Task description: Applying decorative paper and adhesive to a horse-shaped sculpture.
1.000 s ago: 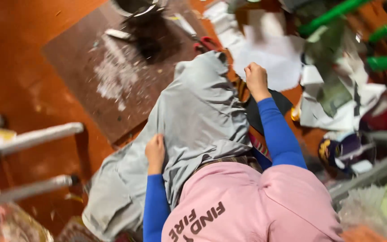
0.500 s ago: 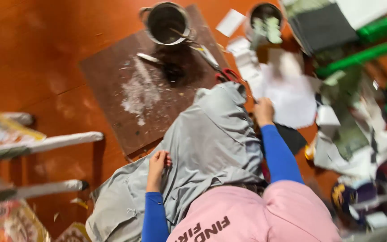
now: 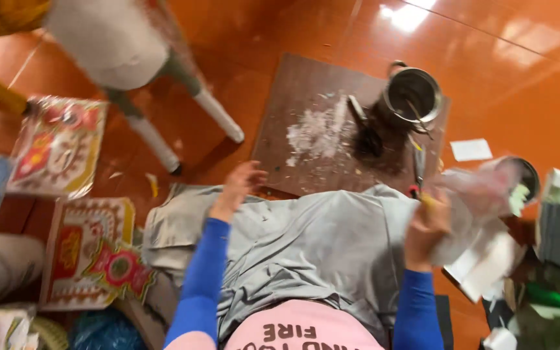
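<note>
Right of centre, the right hand (image 3: 426,223) grips a clear plastic bag (image 3: 481,194) beside the grey cloth (image 3: 319,243), while the left hand (image 3: 238,188), fingers spread and empty, hovers over the cloth's upper-left edge.

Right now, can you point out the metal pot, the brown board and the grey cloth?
metal pot (image 3: 413,96), head view, on its round rim.
brown board (image 3: 293,110), head view, on a bare left part.
grey cloth (image 3: 319,240), head view, on its middle, between the arms.
</note>
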